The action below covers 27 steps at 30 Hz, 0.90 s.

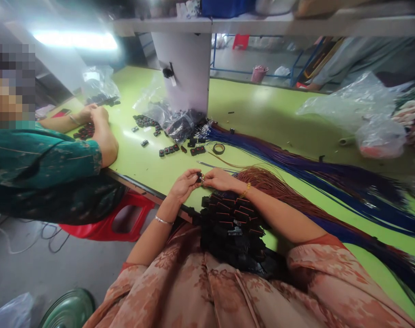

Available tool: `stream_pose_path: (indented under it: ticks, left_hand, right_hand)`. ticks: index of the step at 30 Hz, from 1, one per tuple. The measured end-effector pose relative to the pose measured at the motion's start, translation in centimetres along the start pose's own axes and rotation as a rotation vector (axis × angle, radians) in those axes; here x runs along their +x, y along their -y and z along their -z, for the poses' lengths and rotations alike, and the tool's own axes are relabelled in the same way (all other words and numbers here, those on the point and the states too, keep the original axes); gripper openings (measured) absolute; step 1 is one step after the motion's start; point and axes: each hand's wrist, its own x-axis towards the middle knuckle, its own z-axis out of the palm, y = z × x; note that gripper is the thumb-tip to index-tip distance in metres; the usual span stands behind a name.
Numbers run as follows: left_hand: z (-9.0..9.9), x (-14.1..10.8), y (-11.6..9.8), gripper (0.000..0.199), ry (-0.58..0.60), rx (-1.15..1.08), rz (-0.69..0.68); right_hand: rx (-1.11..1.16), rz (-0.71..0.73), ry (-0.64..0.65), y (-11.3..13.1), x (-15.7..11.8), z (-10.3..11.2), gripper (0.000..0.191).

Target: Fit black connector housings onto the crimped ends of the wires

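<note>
My left hand (186,186) pinches a small black plastic connector housing (198,175) over the table's front edge. Fingertips of my right hand (221,179) meet it from the right, closed on a wire end with a shiny metal tip (202,179); the wire itself is mostly hidden by the fingers. Below my wrists a heap of black housings with orange-red edges (233,214) lies against my body. A bundle of brown wires (274,184) runs off to the right from beside my right hand. Beyond it stretches a bundle of blue wires (258,148).
Loose black housings (169,150), a clear bag of black parts (180,130) and a tape roll (219,148) lie on the green table (144,171). At left, a co-worker's hands (97,116) handle small parts. A red stool (125,218) stands below; a shelf (262,26) spans overhead.
</note>
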Motion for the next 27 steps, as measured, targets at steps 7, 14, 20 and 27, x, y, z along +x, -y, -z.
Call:
stream_pose_path:
  ticks: [7,14,20,27]
  left_hand:
    - [0.12,0.03,0.18,0.032,-0.002,0.037,-0.011]
    - [0.16,0.19,0.37,0.034,-0.012,0.076,-0.010]
    - [-0.07,-0.01,0.47,0.034,-0.036,0.134,-0.043]
    - [-0.31,-0.03,0.83,0.031,-0.100,0.197,-0.090]
  right_hand:
    - [-0.074,-0.048,0.021,-0.02,0.15,-0.08,0.021]
    - [-0.108,-0.078,0.035,0.06,0.23,-0.04,0.020]
    - [-0.069,-0.121,0.044,0.01,0.36,-0.07,0.016]
    - [-0.102,0.044,-0.029,-0.38,0.18,-0.45,0.025]
